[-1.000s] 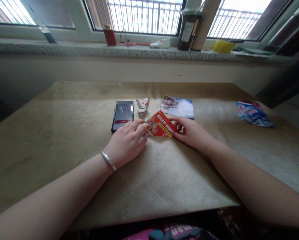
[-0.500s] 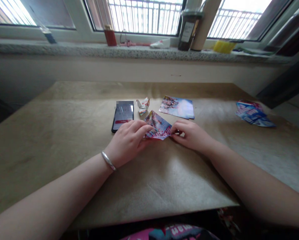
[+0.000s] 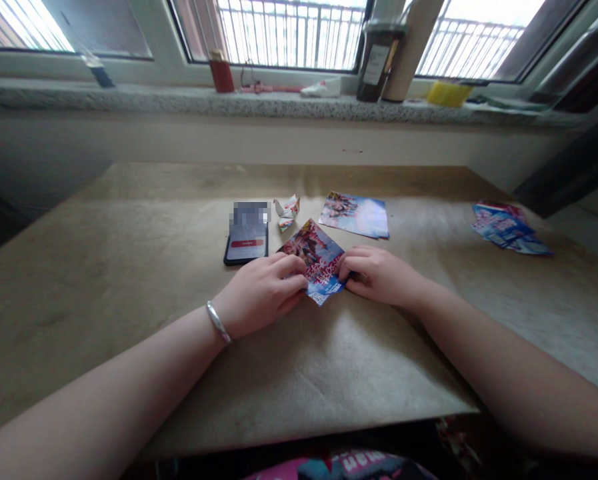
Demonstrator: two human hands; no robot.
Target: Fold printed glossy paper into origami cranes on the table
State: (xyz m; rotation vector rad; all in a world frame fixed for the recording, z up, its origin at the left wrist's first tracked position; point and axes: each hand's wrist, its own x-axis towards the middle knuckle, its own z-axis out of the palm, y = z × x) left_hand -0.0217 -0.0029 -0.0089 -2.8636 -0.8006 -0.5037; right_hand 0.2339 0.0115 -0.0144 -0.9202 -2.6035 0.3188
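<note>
A colourful printed sheet of paper (image 3: pixel 316 257) lies on the table between my hands, turned so that one corner points toward me. My left hand (image 3: pixel 266 287) has its fingers curled onto the sheet's left side. On the right edge, my right hand (image 3: pixel 373 272) pinches the paper between thumb and fingers. Just beyond the sheet stands a small folded paper bird (image 3: pixel 287 212). A smartphone (image 3: pixel 247 240) with a lit screen lies to the left of the bird, close to my left hand.
More printed sheets (image 3: pixel 356 215) lie behind my right hand. Several blue and red printed papers (image 3: pixel 511 228) are heaped at the table's right. Along the stone windowsill (image 3: pixel 279 103) stand a red container (image 3: pixel 221 72), a dark jar (image 3: pixel 376 63) and a yellow object (image 3: pixel 449 93).
The sheet was folded into a triangle and now lies opened out, its near corner showing toward me. Both hands have shifted slightly and still hold its sides.
</note>
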